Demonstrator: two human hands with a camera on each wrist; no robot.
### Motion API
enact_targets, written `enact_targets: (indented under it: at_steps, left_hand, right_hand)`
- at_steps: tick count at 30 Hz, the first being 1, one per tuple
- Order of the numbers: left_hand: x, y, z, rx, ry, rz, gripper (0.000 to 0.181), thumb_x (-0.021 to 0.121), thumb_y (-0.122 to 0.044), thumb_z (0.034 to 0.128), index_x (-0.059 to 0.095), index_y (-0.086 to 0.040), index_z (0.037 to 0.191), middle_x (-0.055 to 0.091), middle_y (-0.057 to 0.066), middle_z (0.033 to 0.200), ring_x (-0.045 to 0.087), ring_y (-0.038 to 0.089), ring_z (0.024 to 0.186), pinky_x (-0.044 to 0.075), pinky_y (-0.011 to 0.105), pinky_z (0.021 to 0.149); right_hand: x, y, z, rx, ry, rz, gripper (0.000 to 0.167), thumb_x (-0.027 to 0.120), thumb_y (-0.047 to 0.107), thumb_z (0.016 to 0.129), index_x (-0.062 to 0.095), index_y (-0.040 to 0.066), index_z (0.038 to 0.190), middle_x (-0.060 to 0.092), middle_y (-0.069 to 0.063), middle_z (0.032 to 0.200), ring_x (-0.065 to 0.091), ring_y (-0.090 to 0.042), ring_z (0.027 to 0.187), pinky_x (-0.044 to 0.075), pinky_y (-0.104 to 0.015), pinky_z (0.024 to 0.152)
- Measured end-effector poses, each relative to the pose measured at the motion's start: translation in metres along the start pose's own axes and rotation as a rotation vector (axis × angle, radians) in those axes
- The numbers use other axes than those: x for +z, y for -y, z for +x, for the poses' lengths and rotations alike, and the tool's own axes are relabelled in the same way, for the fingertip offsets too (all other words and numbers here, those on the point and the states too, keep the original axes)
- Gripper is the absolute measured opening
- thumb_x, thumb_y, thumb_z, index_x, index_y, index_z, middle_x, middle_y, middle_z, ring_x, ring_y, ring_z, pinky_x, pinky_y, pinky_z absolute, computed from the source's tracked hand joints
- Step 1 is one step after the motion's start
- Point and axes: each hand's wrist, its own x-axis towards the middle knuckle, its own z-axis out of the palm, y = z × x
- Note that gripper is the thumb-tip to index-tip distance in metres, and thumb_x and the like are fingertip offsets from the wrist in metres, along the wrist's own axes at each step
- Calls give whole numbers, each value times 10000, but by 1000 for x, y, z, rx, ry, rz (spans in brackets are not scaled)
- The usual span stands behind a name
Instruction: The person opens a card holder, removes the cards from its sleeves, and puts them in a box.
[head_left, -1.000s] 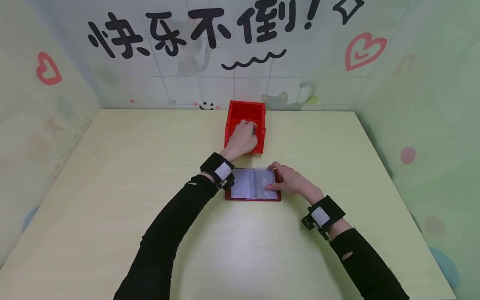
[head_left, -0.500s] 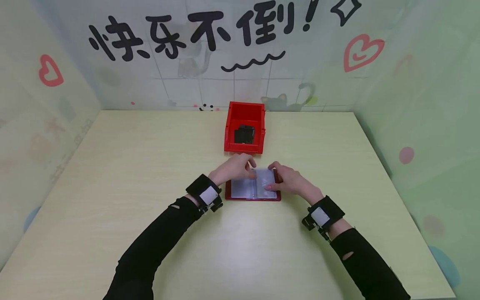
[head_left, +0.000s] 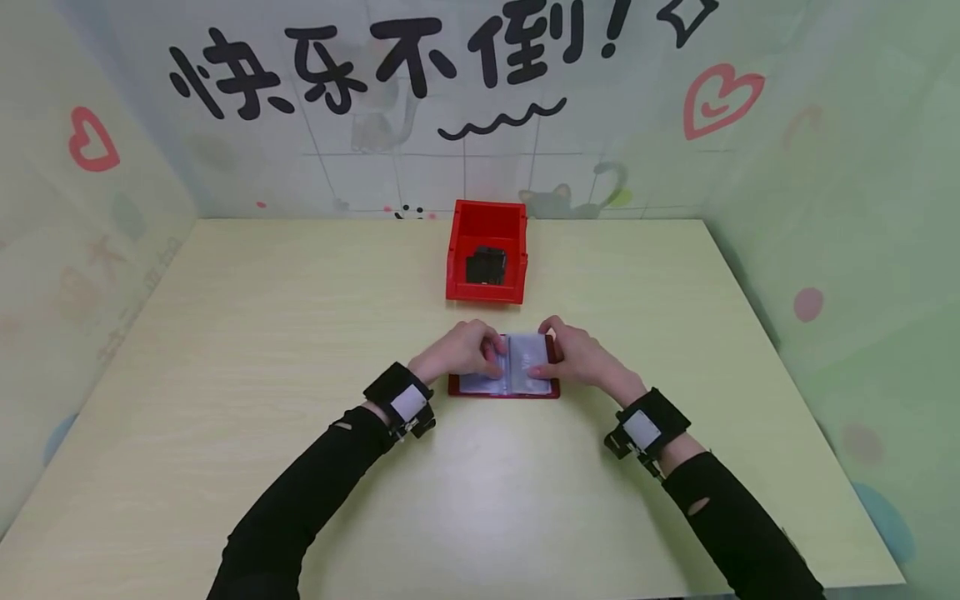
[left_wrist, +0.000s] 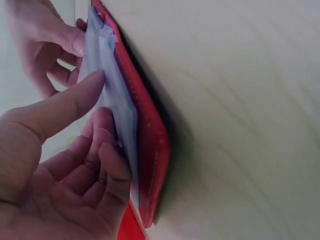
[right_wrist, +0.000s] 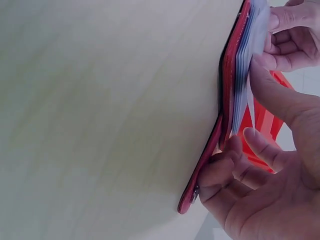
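The red book (head_left: 513, 379) lay open on the near side of the red box (head_left: 486, 293), its right side pinched by the right hand (head_left: 581, 358), its left page (head_left: 478, 386) touched by the left hand (head_left: 459, 348) (whether pinched, I couldn't tell), so keeping it still and turning gently seemed best.

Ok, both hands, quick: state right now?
Left hand: fingers at the clear sleeves; grip can't be told.
Right hand: holding the red booklet.

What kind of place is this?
It's probably a small booth for recording handwork: decorated walls stand around three sides of the table, and two bulky black wristbands are being worn.
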Motion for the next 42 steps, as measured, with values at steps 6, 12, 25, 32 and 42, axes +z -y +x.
enact_targets:
  at_steps: [6,12,25,32,42]
  left_hand:
    - [2,2,-1,-2,-9,-17,286,811,-138,847,717,-69,1109,652,80,871,567,180,786,437,218,682]
    - [2,4,-2,-3,-9,-43,302,807,-132,849,719,-66,1130,657,84,910,580,186,825,464,217,705]
    - [-5,11,3,-21,23,-245,489,468,-441,1049,722,-25,1089,722,127,991,645,201,875,518,256,782]
    - [-5,6,-2,-54,7,-238,637,443,-602,998,743,-53,1117,757,102,1035,698,207,906,540,287,789]
    - [-5,11,-3,-40,-41,-254,325,527,-276,1004,687,-52,832,596,27,699,568,159,719,464,221,639]
  right_hand:
    - [-1,3,2,-11,-75,77,437,776,292,882,545,40,1154,567,-97,849,528,-202,774,425,-250,636]
    - [-2,4,4,-10,-133,230,246,644,275,973,725,44,944,612,-63,801,545,-184,756,463,-245,604]
    - [-1,9,5,-26,8,640,357,526,282,1050,652,-46,1110,681,-105,850,673,-202,749,608,-306,711]
    - [3,13,7,-82,16,653,367,517,251,1053,648,-39,1237,698,-219,1002,672,-217,816,608,-299,756]
    - [8,8,8,-72,-73,523,306,593,222,1011,692,7,1204,682,-179,992,623,-192,763,565,-242,694]
